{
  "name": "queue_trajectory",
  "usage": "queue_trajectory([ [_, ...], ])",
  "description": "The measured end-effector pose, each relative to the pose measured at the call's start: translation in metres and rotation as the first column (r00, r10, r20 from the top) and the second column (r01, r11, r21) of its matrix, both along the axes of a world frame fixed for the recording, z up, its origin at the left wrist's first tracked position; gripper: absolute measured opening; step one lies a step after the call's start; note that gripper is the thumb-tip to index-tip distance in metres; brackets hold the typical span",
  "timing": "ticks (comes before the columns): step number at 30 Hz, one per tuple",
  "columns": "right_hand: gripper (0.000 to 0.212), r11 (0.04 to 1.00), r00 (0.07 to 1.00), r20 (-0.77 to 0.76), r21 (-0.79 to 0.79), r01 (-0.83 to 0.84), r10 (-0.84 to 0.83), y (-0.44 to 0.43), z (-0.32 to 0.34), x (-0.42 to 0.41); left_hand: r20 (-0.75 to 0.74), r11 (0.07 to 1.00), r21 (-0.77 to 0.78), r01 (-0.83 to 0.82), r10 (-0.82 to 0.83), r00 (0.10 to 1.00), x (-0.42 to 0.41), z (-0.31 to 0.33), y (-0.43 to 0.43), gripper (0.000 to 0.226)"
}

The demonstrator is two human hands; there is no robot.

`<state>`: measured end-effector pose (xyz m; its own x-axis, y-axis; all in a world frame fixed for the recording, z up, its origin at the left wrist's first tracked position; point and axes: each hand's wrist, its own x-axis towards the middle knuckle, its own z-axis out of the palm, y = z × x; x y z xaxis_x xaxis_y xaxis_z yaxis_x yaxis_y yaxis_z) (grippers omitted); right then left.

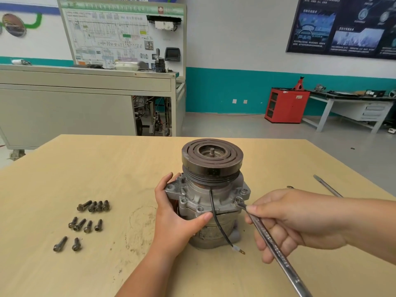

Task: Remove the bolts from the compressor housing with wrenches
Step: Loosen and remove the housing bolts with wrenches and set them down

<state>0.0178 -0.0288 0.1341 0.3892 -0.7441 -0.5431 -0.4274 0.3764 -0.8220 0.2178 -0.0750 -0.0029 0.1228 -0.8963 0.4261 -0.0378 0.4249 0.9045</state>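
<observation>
Gripping the compressor housing (199, 202) with my left hand (175, 213), I have the thumb curled across its front beside the black wire (218, 224) and one finger hooked over the left mounting ear. My other fingers are hidden behind the casting. The housing stands upright near the middle of the wooden table (107, 163), with its grooved pulley (212, 155) on top. The label low on its body is too blurred to read.

My right hand (293, 224) is curled round the shank of a wrench (272, 243), the forefinger stretched along it toward the head. The ring end sits over a bolt (238, 200) on the right front of the flange, covering most of the head, so I cannot tell how far the bolt is out. The handle's far end is cut off by the lower edge of the view. A second bolt (242, 191) sits in the flange just behind the first.

Ten loose bolts (90, 224) lie in three rough rows on the table, well to the left. Near the right edge lies a slim metal tool (327, 186), its handle hidden behind my forearm.
</observation>
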Motion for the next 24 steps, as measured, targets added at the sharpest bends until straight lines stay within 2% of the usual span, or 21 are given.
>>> queue_trajectory([
  [4,0.029,0.993,0.978,-0.185,-0.040,-0.107,0.097,-0.014,0.008,-0.001,0.004,1.000,0.005,-0.009,0.009,1.000,0.000,-0.001,0.000,0.104],
  [6,0.031,0.977,0.923,-0.328,-0.005,-0.215,0.202,-0.025,0.019,-0.007,0.009,1.000,0.008,-0.010,0.010,1.000,0.000,0.000,0.000,0.104],
  [9,0.034,0.911,0.715,-0.641,-0.061,-0.409,0.279,-0.041,0.034,-0.013,0.010,1.000,0.012,-0.015,0.014,1.000,0.000,0.000,0.000,0.104],
  [11,0.029,0.789,0.528,-0.831,-0.203,-0.580,0.175,-0.051,0.036,-0.016,0.011,1.000,0.015,-0.010,0.010,1.000,0.000,0.000,0.000,0.104],
  [12,0.024,0.718,0.487,-0.866,-0.267,-0.643,0.114,-0.055,0.036,-0.018,0.016,1.000,0.016,-0.006,0.006,1.000,0.000,0.000,0.000,0.105],
  [13,0.019,0.686,0.493,-0.865,-0.305,-0.661,0.090,-0.058,0.037,-0.020,0.020,1.000,0.017,-0.003,0.003,1.000,0.000,0.000,0.000,0.105],
  [14,0.017,0.701,0.528,-0.842,-0.310,-0.642,0.111,-0.059,0.037,-0.023,0.020,1.000,0.018,-0.001,0.001,1.000,0.000,0.000,0.000,0.104],
  [15,0.018,0.762,0.599,-0.784,-0.286,-0.581,0.163,-0.058,0.038,-0.027,0.018,1.000,0.018,-0.001,0.001,1.000,0.000,0.000,0.000,0.104],
  [17,0.021,0.890,0.776,-0.565,-0.147,-0.431,0.282,-0.052,0.036,-0.034,0.012,1.000,0.018,-0.001,0.001,1.000,0.000,0.001,0.000,0.103],
  [19,0.022,0.950,0.909,-0.293,-0.011,-0.312,0.295,-0.040,0.030,-0.032,0.006,1.000,0.012,0.002,-0.003,1.000,-0.001,0.001,0.000,0.102],
  [21,0.022,0.977,0.972,-0.094,0.038,-0.211,0.214,-0.027,0.020,-0.025,0.005,1.000,0.009,0.002,-0.002,1.000,0.000,0.001,0.000,0.102],
  [24,0.023,0.987,0.987,-0.011,0.022,-0.160,0.160,-0.018,0.010,-0.015,0.004,1.000,0.001,0.004,-0.004,1.000,0.001,0.000,0.000,0.102],
])
